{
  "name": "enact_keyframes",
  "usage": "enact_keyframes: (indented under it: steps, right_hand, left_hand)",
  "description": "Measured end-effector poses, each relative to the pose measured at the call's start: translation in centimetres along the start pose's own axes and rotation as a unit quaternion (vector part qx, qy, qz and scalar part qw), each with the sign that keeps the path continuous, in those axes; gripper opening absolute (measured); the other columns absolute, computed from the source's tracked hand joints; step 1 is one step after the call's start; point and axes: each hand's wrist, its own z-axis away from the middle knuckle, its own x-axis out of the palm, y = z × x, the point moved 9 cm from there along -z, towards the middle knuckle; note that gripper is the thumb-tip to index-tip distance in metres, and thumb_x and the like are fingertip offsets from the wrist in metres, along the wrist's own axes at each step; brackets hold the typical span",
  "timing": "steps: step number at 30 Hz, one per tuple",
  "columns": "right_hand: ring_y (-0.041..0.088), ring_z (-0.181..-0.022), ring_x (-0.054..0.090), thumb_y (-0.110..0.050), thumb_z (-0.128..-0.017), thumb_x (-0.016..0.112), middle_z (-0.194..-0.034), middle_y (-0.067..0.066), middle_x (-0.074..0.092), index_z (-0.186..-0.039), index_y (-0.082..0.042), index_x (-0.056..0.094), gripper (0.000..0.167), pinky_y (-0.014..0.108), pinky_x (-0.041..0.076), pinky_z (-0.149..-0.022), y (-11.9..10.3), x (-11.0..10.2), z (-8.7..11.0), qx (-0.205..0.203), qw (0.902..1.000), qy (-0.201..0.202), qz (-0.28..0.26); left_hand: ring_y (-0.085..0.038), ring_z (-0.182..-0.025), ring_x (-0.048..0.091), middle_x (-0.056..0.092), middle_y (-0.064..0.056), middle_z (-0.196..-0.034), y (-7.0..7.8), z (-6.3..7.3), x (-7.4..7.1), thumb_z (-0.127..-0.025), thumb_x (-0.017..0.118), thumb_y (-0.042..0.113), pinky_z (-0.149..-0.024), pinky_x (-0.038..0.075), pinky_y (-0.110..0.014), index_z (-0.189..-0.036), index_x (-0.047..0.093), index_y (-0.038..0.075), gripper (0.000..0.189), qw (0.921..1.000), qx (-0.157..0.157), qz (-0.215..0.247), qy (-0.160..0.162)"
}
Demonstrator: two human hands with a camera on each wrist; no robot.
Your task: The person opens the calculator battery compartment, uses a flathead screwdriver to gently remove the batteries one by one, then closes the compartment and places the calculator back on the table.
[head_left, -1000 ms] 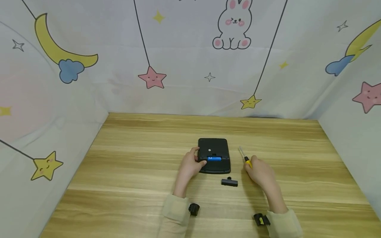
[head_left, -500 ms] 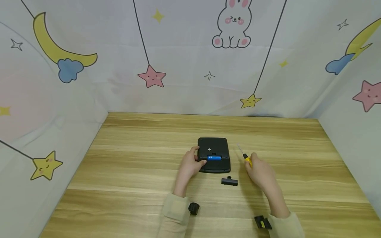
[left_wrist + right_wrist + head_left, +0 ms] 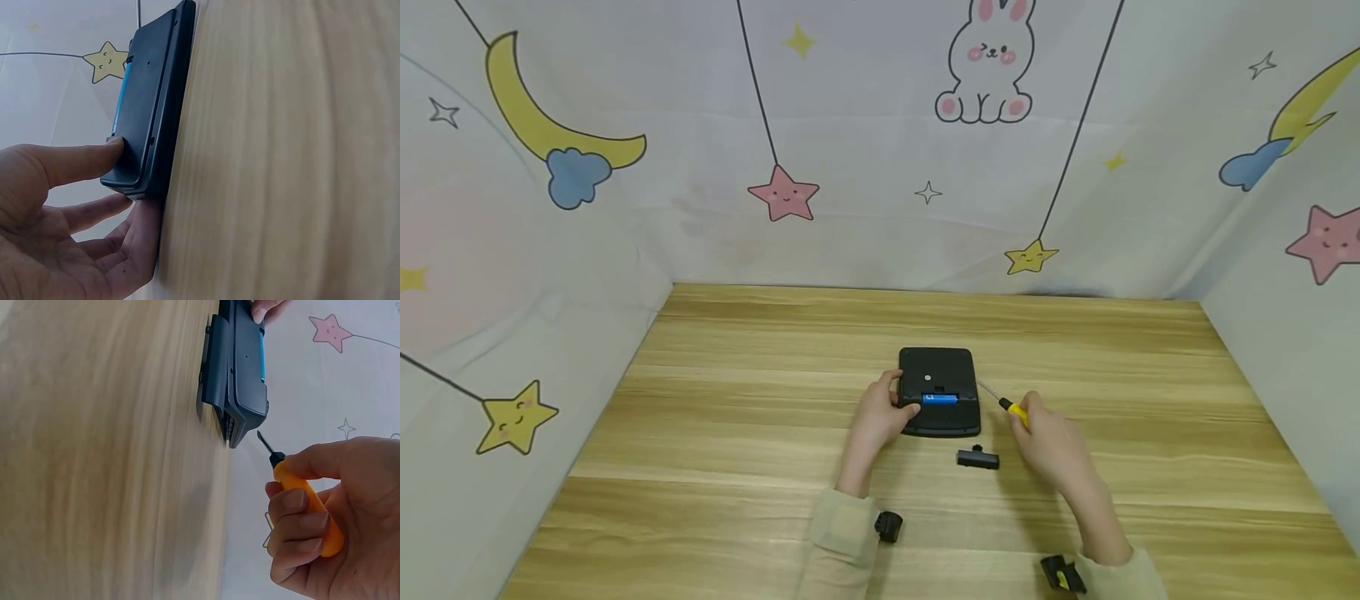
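Note:
A flat black device [image 3: 942, 421], which looks like a calculator lying face down, has an uncovered compartment with a blue battery [image 3: 940, 399] in it. My left hand [image 3: 880, 410] grips the device's left side, thumb [image 3: 94, 159] on its back and fingers at the edge. In my right hand [image 3: 1051, 442] is a screwdriver with a yellow and black handle [image 3: 306, 500]. Its thin metal shaft [image 3: 988, 390] points left, the tip close to the device's right edge; whether they touch I cannot tell. A dark battery cover [image 3: 978, 459] lies on the table in front of the device.
The wooden table [image 3: 737, 400] carries all of this. Patterned cloth [image 3: 865, 125] with stars, moons and a rabbit hangs at the back and both sides. Each wrist wears a small black camera; the left camera [image 3: 889, 527] sits near the sleeve.
My right hand has swung the screwdriver so its tip has moved left, from apart from the device to near its right edge. The left hand, device and cover have stayed put.

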Motion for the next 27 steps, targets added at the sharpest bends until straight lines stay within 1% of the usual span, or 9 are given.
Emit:
enact_keyframes:
  steps: [3, 10, 15, 20, 27]
  right_hand:
    - [0.018, -0.052, 0.041, -0.024, -0.098, 0.051, -0.063, 0.002, 0.043, -0.1, -0.001, 0.05, 0.023, 0.029, 0.029, -0.047, -0.1, 0.1, 0.1, 0.003, 1.0, -0.003, -0.007]
    - [0.017, -0.053, 0.041, -0.025, -0.097, 0.053, -0.063, 0.003, 0.046, -0.102, 0.0, 0.055, 0.025, 0.028, 0.029, -0.048, -0.4, -0.1, 0.3, -0.004, 1.0, 0.006, -0.002]
    - [0.017, -0.053, 0.042, -0.026, -0.096, 0.055, -0.063, 0.003, 0.048, -0.101, -0.003, 0.057, 0.024, 0.028, 0.03, -0.049, -0.7, -0.5, 0.6, -0.01, 0.9996, 0.021, -0.013]
    - [0.016, -0.05, 0.041, -0.025, -0.092, 0.061, -0.062, 0.003, 0.051, -0.1, -0.006, 0.06, 0.02, 0.027, 0.03, -0.047, -1.3, -0.9, 0.9, -0.02, 0.9989, 0.039, -0.016]
    - [0.014, -0.047, 0.037, -0.025, -0.089, 0.064, -0.057, 0.001, 0.049, -0.096, -0.009, 0.063, 0.018, 0.025, 0.028, -0.045, -2.0, -1.2, 1.3, -0.034, 0.9979, 0.055, -0.009]
  left_hand:
    - [-0.023, -0.082, 0.053, 0.059, -0.014, -0.094, 0.0, 0.0, 0.0, -0.083, 0.075, 0.015, -0.073, 0.045, -0.036, -0.138, 0.049, 0.005, 0.062, 1.0, 0.0, 0.0, 0.0]
    - [-0.023, -0.083, 0.053, 0.059, -0.013, -0.095, -0.1, -0.1, 0.0, -0.083, 0.074, 0.016, -0.075, 0.045, -0.036, -0.139, 0.048, 0.007, 0.062, 1.0, -0.008, 0.002, 0.0]
    - [-0.023, -0.082, 0.052, 0.059, -0.013, -0.094, 0.0, -0.1, 0.0, -0.083, 0.074, 0.016, -0.073, 0.044, -0.035, -0.139, 0.048, 0.006, 0.062, 1.0, -0.002, 0.002, 0.0]
    - [-0.023, -0.081, 0.052, 0.059, -0.014, -0.094, 0.3, 0.1, -0.1, -0.083, 0.074, 0.014, -0.072, 0.044, -0.035, -0.138, 0.048, 0.004, 0.062, 1.0, 0.003, 0.004, -0.001]
    - [-0.022, -0.082, 0.052, 0.059, -0.014, -0.094, 0.1, 0.0, 0.0, -0.083, 0.074, 0.014, -0.072, 0.044, -0.034, -0.138, 0.048, 0.005, 0.062, 1.0, -0.001, 0.005, -0.002]
